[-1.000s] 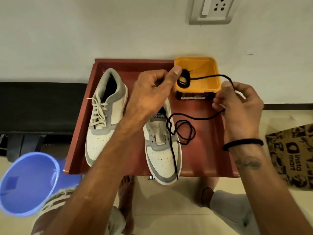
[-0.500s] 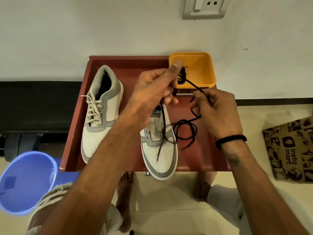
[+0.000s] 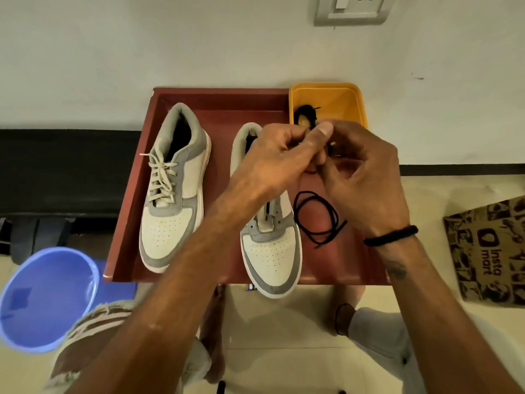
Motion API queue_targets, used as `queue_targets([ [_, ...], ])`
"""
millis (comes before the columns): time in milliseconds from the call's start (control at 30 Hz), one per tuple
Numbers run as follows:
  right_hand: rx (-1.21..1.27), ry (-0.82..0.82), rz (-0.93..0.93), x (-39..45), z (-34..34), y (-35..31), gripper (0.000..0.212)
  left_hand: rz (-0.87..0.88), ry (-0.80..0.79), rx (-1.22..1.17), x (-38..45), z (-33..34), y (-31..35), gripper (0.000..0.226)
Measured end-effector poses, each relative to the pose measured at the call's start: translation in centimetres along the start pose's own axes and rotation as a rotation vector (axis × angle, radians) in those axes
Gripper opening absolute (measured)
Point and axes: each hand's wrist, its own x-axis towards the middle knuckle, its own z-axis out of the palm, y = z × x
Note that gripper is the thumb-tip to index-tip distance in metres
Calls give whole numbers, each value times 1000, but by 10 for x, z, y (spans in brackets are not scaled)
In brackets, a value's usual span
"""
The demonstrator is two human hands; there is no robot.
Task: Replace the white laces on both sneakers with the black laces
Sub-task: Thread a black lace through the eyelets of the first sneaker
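Two white-and-grey sneakers lie on a red tray (image 3: 221, 103). The left sneaker (image 3: 173, 189) is threaded with its white lace (image 3: 162, 177). The right sneaker (image 3: 270, 245) has no white lace, and its toe hangs over the tray's front edge. My left hand (image 3: 278, 157) and my right hand (image 3: 366, 177) meet above the right sneaker's collar, both pinching a black lace (image 3: 318, 217). The lace's slack lies in loops on the tray beside the right sneaker. A second black lace (image 3: 305, 115) sits coiled in the orange box (image 3: 349, 106).
The tray stands against a white wall under a socket plate (image 3: 352, 9). A blue plastic tub (image 3: 42, 297) sits on the floor at the lower left. A printed paper bag (image 3: 488, 251) lies on the floor to the right. My knees and feet are below the tray.
My hands have drawn together over the right sneaker; the right hand moved left towards the left hand. The black lace's slack has dropped into loops on the tray.
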Motion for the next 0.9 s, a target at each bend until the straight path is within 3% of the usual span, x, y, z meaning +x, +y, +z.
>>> queue_targets([
  [67,20,-40,12,-2,0,1,13,2,-12,34,0,-2,-2,45],
  [133,72,-2,97,-1,0,5,15,-15,-14,75,2,-7,-4,48],
  [267,440,249,412,6,-11,15,18,-71,36,76,7,-24,-13,39],
  [367,420,334,489,9,-20,28,17,-80,109,77,10,-34,-22,28],
  [567,-233,-11,214,-4,-7,18,57,-34,106,153,14,-25,-30,8],
  [667,-201,-106,65,-4,5,9,46,17,65,168,12,-17,-29,9],
  [900,-30,-96,72,-3,4,12,22,-60,110,24,10,-18,-27,9],
])
